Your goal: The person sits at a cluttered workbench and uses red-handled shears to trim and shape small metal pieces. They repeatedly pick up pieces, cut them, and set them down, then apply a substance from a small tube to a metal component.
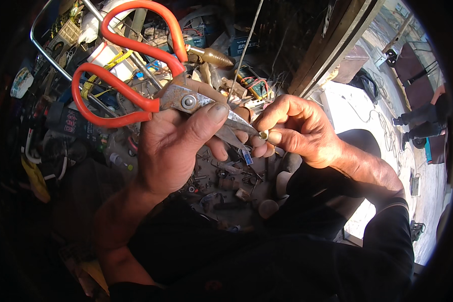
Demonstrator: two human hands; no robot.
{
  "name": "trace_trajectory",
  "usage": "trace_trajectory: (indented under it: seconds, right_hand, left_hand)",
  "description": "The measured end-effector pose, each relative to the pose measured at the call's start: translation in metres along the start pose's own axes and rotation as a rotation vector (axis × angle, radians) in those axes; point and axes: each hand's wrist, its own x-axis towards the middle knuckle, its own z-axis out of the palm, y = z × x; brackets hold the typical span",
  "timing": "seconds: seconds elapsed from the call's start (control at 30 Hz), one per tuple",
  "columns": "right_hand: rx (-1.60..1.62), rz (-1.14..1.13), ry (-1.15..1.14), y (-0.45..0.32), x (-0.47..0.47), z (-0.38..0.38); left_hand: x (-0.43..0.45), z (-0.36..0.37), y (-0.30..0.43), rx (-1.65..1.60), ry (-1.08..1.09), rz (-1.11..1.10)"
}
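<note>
My left hand grips a pair of scissors around the blades and pivot, thumb on top of the metal. The red-coated handle loops point up and to the left, spread apart. The blades are parted, and their steel shows rust near the pivot. Between thumb and forefinger, my right hand pinches a small, pale, hollow ring-like piece. One blade tip meets that piece at its opening; how far it reaches inside I cannot tell. The other blade tip points lower, below the right hand's fingers.
Small metal parts and scraps litter the ground below my hands. Beyond the scissors lie a brown bottle, a multimeter with red leads, and boxy batteries. A wooden post rises at right. Another person's legs show at far right.
</note>
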Motion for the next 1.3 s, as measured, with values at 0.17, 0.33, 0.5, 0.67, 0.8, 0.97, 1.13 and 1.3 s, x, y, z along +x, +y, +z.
trace_trajectory:
  seconds: [0.17,0.33,0.5,0.67,0.8,0.97,1.13,1.3]
  right_hand:
    - [-0.007,0.076,0.026,-0.002,-0.001,-0.001]
    - [-0.006,0.105,0.073,-0.003,-0.001,0.003]
    - [-0.026,0.163,0.096,-0.002,-0.001,0.004]
    - [-0.075,0.039,0.011,-0.001,0.0,0.004]
    - [-0.081,0.001,-0.015,-0.003,-0.001,0.005]
    - [-0.092,-0.042,-0.01,-0.005,-0.001,0.007]
    - [-0.066,0.014,0.011,-0.004,-0.001,0.005]
    - [0.049,0.283,-0.089,-0.002,-0.002,-0.005]
  left_hand:
    - [-0.003,0.003,0.003,0.209,-0.055,0.169]
    - [-0.002,0.005,0.003,0.287,-0.098,0.275]
    - [-0.004,0.006,0.001,0.265,-0.051,0.188]
    - [-0.006,0.007,-0.001,0.037,0.032,-0.025]
    - [-0.008,0.008,0.001,-0.103,0.05,-0.081]
    - [-0.006,0.008,0.002,-0.229,0.058,-0.242]
    - [-0.003,0.005,-0.003,-0.222,0.046,-0.225]
    - [-0.005,0.001,-0.006,-0.031,-0.031,0.037]
